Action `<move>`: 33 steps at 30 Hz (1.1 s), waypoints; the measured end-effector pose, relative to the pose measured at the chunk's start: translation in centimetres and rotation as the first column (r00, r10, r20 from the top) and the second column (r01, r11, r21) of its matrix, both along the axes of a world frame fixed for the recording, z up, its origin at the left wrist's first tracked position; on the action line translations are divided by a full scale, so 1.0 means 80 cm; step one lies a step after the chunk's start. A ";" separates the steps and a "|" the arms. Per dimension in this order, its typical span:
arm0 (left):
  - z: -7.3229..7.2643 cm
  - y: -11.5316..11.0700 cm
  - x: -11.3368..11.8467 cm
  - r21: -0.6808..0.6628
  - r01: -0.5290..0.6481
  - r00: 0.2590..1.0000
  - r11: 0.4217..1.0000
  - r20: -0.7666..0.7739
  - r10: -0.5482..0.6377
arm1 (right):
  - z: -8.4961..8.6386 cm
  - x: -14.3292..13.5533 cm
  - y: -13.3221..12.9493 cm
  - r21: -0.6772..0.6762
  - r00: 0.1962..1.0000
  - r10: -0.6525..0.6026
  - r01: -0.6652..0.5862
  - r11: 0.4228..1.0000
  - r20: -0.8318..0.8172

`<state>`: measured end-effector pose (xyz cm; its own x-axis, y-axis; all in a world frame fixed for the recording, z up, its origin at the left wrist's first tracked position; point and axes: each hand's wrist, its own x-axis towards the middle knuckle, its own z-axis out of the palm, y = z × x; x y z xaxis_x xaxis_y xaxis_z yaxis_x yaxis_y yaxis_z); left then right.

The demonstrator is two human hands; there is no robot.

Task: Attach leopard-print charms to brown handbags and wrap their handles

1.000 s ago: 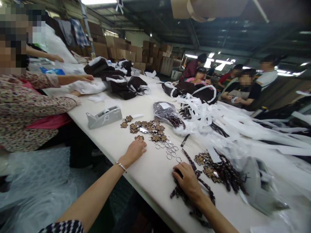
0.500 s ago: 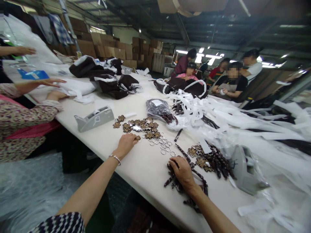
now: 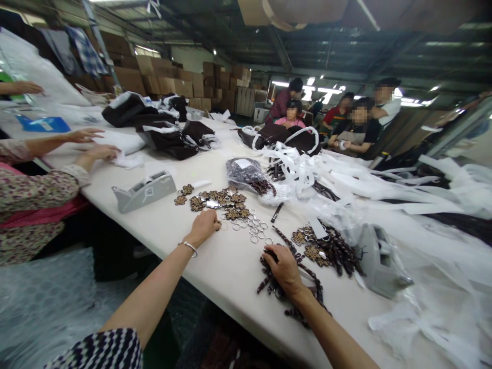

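My left hand [image 3: 203,226] lies on the white table [image 3: 230,266], fingers curled over a leopard-print flower charm at the near edge of a charm pile [image 3: 217,199]. Loose metal key rings [image 3: 254,229] are scattered just right of its fingertips. My right hand [image 3: 283,266] presses down on a bundle of leopard-print straps [image 3: 305,294] near the table's front edge, fingers closed around them. Right of that hand lies a heap of straps with charms attached [image 3: 330,248].
A grey tape dispenser [image 3: 140,190] stands left of the charms, another [image 3: 378,261] at the right. A plastic bag of straps [image 3: 246,173], white strips [image 3: 365,182] and black bags [image 3: 161,128] lie farther back. A co-worker's floral sleeve [image 3: 34,192] is at left; several people [image 3: 357,125] sit at the far end.
My left hand reached forward and closed over the single charm that lay before its fingertips. My right hand stayed on the strap bundle. The view swung slightly right.
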<state>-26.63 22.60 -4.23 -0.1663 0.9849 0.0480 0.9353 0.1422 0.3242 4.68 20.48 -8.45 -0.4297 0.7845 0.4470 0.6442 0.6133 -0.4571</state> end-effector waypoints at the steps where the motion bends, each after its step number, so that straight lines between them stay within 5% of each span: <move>1: 0.001 -0.001 -0.001 -0.010 0.000 1.000 1.000 0.021 0.000 | 0.000 0.000 0.000 -0.002 1.000 0.000 0.000 1.000 -0.006; 16: 0.017 -0.034 0.031 -0.125 -0.069 0.997 0.990 0.012 0.071 | 0.023 -0.003 0.000 -0.065 0.990 -0.007 -0.002 0.998 -0.141; 21: 0.034 -0.030 0.032 -0.179 -0.087 0.995 0.980 0.029 0.094 | 0.051 0.005 0.021 -0.216 0.948 -0.236 0.190 0.958 -0.213; 26: 0.047 -0.044 0.052 -0.012 -0.008 1.000 1.000 -0.003 0.008 | 0.097 0.020 0.039 -0.383 0.900 -0.389 0.295 0.876 -0.197; 29: 0.058 -0.048 0.065 0.054 0.063 0.998 0.997 -0.008 -0.063 | 0.118 0.023 0.043 -0.539 0.835 -0.425 0.191 0.820 -0.351; 33: 0.073 -0.046 0.075 0.118 0.061 0.997 0.991 0.033 -0.065 | 0.120 0.020 0.049 -0.642 0.624 -0.470 -0.069 0.763 -0.625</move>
<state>-20.66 18.89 1.58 -0.1081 0.9815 0.1581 0.9284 0.0427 0.3692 6.29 24.42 1.18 0.0261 0.9990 -0.0370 0.0035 -0.0371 -0.9993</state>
